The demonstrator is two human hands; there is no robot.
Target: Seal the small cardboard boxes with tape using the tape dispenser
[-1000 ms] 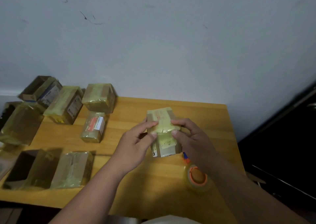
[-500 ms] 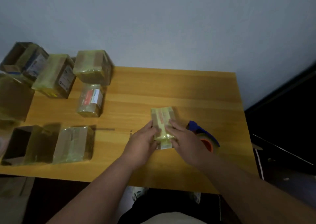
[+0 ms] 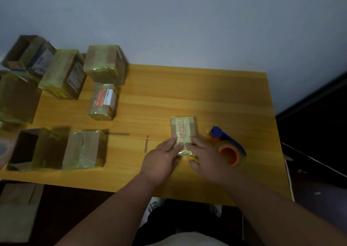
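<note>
Hands of a person lie on a small cardboard box wrapped in yellowish clear tape (image 3: pixel 183 131), which rests flat on the yellow wooden counter (image 3: pixel 187 95). The left hand (image 3: pixel 163 157) has its fingers straight and presses on the near left part of this box; the right hand (image 3: pixel 204 156) also has straight fingers and presses on the near right part, its thumb spread on the counter. Neither hand grips anything. Just to the right of the small box lies the blue tape dispenser with an orange core and a roll of clear tape (image 3: pixel 228 149), partly behind the right hand. Well to the left of the small box stand other tape-wrapped cardboard boxes: one with a red and white label (image 3: pixel 102 101), a bigger one behind it near the grey wall (image 3: pixel 106 64), one with a white label (image 3: pixel 64 73), and one nearer to the person (image 3: pixel 84 149). Beside that last one stands an open dark box (image 3: pixel 28 148).
</note>
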